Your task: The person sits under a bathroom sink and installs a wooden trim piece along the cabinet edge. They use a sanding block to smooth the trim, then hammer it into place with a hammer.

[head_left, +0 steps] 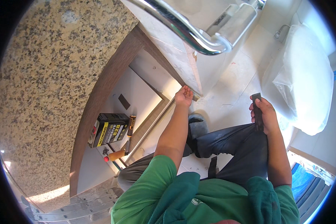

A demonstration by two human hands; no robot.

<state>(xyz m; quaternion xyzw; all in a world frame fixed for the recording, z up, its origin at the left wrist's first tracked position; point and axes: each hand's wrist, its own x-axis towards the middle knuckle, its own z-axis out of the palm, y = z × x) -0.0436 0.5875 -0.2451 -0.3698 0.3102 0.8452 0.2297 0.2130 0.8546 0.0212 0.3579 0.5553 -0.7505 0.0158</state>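
Note:
My right hand [267,115] is closed around a dark brown flat strip [257,108], held upright above my right thigh. My left hand [184,96] reaches forward to the far corner of an open wood-edged cabinet [138,39]. Its fingers are curled together by the cabinet's edge, and whatever they may hold is hidden. Inside the cabinet, a small dark brown piece [124,101] lies on a white panel.
A black and yellow adhesive tin [112,130], an orange-and-black handled tool [131,126] and a wooden-handled tool [116,155] sit left. Speckled granite [59,86] spans the left side. A chrome bar [171,16] crosses above. At right stands a plastic-wrapped white object [306,82].

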